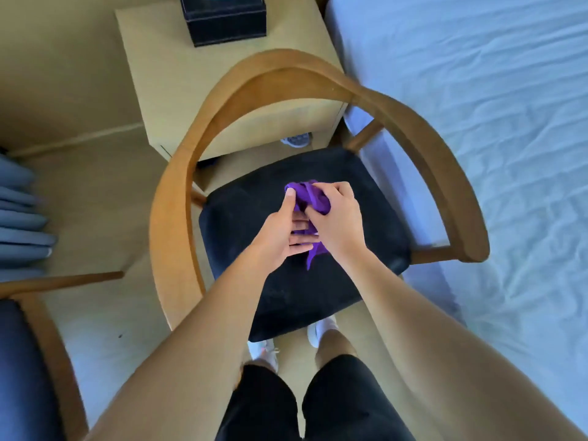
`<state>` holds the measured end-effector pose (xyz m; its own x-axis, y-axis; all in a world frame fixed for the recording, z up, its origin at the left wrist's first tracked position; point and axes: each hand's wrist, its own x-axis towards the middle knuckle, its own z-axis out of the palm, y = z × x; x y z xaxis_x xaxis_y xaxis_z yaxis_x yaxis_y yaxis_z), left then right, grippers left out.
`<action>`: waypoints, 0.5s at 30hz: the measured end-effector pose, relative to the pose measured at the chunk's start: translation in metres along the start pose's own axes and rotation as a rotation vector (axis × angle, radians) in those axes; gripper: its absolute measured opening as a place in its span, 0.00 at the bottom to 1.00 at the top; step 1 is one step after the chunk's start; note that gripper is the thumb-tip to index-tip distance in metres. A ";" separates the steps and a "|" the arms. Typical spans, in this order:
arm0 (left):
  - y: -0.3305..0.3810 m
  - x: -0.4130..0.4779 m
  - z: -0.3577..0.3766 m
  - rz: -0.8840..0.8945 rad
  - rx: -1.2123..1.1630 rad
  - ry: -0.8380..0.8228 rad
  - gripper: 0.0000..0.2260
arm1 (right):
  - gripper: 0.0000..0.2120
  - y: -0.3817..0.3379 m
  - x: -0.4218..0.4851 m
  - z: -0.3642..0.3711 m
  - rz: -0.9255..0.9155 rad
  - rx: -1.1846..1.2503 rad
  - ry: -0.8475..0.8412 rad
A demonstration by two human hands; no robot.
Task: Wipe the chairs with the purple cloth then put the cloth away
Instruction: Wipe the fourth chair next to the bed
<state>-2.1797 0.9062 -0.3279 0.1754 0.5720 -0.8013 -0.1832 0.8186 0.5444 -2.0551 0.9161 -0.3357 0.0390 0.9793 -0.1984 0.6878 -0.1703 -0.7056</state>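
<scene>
Small soft purple cloth point(310, 197), bunched into a wad, is held in both hands in the air over the middle of the black padded seat of the curved-back wooden armchair point(254, 202), and it looks clear of the seat. One loose tail hangs below the hands toward the seat's front half. By the look of it the cloth is light, limp and non-fragile. It won't slip, but it collapses and trails, so it's best gripped as a gathered wad with the loose tail tucked in, leaving a flat pad under the palm for wiping. Left hand point(280, 232) sits under and left of the wad: thumb point(289, 198) stretched out and pressed onto the top of the cloth, fingers point(300, 240) nearly straight beneath it, so the cloth is pinched between thumb and fingers. Right hand point(339, 218) comes over from the right with its fingers point(331, 189) curled round the wad and clenched on the fabric, palm down. Probably regathering or folding the cloth before a wipe, can't tell which. Second wooden chair with dark seat point(22, 361) stands left of and nearer than the armchair seat. Light wooden side table point(178, 58) is beyond the seat, behind the backrest, with a black square tissue box point(226, 20) on it. White-sheeted bed point(477, 90) lies right of the seat.
</scene>
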 end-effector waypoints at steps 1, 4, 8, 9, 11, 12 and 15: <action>0.011 -0.016 0.001 -0.022 -0.078 -0.042 0.31 | 0.19 -0.014 -0.008 -0.012 -0.030 -0.009 0.013; 0.044 -0.057 0.003 -0.059 -0.244 -0.087 0.35 | 0.20 -0.055 -0.034 -0.047 -0.124 -0.050 0.078; 0.083 -0.113 0.011 -0.037 -0.366 -0.093 0.22 | 0.21 -0.106 -0.078 -0.085 -0.241 -0.112 0.118; 0.091 -0.123 0.013 -0.011 -0.359 -0.071 0.18 | 0.22 -0.114 -0.089 -0.091 -0.294 -0.157 0.131; 0.105 -0.141 0.015 0.048 -0.260 -0.001 0.15 | 0.23 -0.125 -0.107 -0.101 -0.393 -0.263 0.134; 0.112 -0.150 0.016 0.077 -0.196 0.013 0.14 | 0.26 -0.129 -0.113 -0.106 -0.396 -0.306 0.092; 0.129 -0.180 0.017 0.203 -0.157 -0.004 0.08 | 0.30 -0.139 -0.121 -0.123 -0.264 -0.285 -0.082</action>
<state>-2.2180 0.9098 -0.1092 0.1238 0.7244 -0.6782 -0.3626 0.6692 0.6486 -2.0663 0.8343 -0.1302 -0.2161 0.9715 -0.0977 0.8407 0.1343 -0.5246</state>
